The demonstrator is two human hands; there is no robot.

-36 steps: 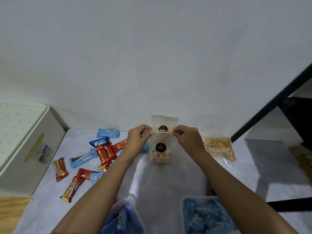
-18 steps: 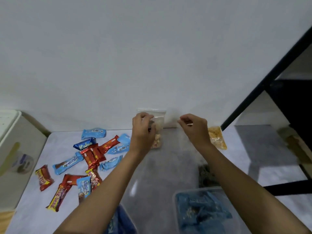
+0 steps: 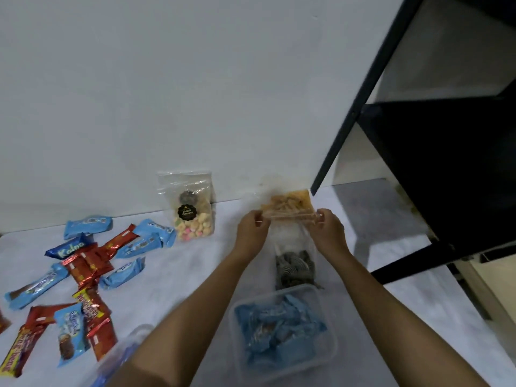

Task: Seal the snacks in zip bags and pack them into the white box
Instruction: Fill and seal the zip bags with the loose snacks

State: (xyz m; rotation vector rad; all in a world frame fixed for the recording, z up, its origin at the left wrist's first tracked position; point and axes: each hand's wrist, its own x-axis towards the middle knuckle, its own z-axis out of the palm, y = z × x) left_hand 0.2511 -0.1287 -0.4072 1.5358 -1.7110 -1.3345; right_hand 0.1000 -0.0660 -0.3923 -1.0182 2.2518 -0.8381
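Here, the left hand (image 3: 252, 230) and the right hand (image 3: 329, 229) each pinch one end of the top edge of a zip bag (image 3: 290, 203) of golden snack sticks, thumb against curled fingers. The bag is blurred, so it only seems to be lifted just off the table (image 3: 181, 275), near the wall. A bag of coloured biscuits (image 3: 192, 216) leans on the wall to the left. Loose snack bars (image 3: 89, 263) lie further left, and a clear tub (image 3: 282, 331) holds blue packets.
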